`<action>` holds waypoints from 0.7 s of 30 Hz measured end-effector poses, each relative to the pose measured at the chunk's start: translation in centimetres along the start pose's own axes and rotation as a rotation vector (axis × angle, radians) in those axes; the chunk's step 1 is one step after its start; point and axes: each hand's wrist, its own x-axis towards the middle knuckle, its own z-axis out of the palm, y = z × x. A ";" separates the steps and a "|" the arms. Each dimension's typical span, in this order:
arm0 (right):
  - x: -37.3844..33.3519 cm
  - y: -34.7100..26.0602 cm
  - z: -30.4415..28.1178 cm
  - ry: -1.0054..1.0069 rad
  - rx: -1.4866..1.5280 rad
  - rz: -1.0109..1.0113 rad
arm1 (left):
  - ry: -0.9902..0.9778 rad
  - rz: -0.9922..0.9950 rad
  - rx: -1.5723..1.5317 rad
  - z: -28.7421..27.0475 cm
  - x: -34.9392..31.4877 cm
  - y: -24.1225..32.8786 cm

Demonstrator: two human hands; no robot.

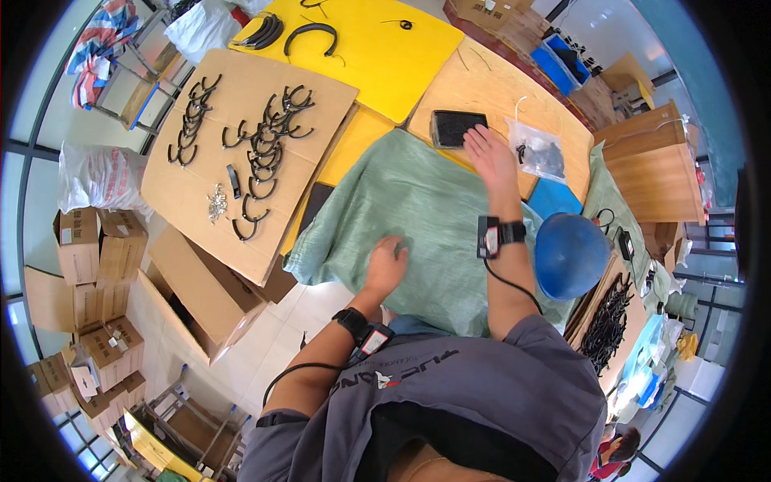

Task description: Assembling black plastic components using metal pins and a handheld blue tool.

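Lying well apart in the head view: right hand (pixel 491 157), far, and left hand (pixel 385 267), nearer and left. Right hand: is overlapping the right end of a shallow black tray (pixel 434 131), fingers extending nearly straight; whether they are touching it, cannot tell. Black tray: is sitting on the wooden table (pixel 474 88), just beyond the green sheet (pixel 434 201); its dark contents are showing too small to tell. Left hand: is resting on the green sheet, fingers curling; whether they are pinching it, cannot tell. Clear bag (pixel 540 153): is lying just right of the right hand. Blue rounded object (pixel 572 255): is standing to the right, beside the right forearm. Cardboard sheet (pixel 185 181): is lying left, bearing curved black bands (pixel 265 149) and small metallic pieces (pixel 216 202). Yellow sheet (pixel 385 48): is lying far, bearing a padded black band (pixel 309 28).
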 end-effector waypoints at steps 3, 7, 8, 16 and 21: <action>-3.5 1.3 -2.3 0.080 -0.515 -0.127 | -0.010 0.037 0.048 0.1 0.1 -0.2; -9.7 3.0 -5.3 0.019 -1.366 -0.255 | -0.026 0.080 0.014 -1.7 1.4 1.4; -11.1 3.1 -6.0 -0.040 -1.583 -0.408 | 0.044 0.165 0.026 -2.5 1.9 1.5; -16.6 0.0 -8.6 0.261 -2.218 -0.806 | 0.412 0.279 0.641 -9.0 4.5 2.7; -16.7 -0.7 -6.7 0.399 -2.272 -0.599 | 0.239 0.132 0.832 -8.4 4.3 0.5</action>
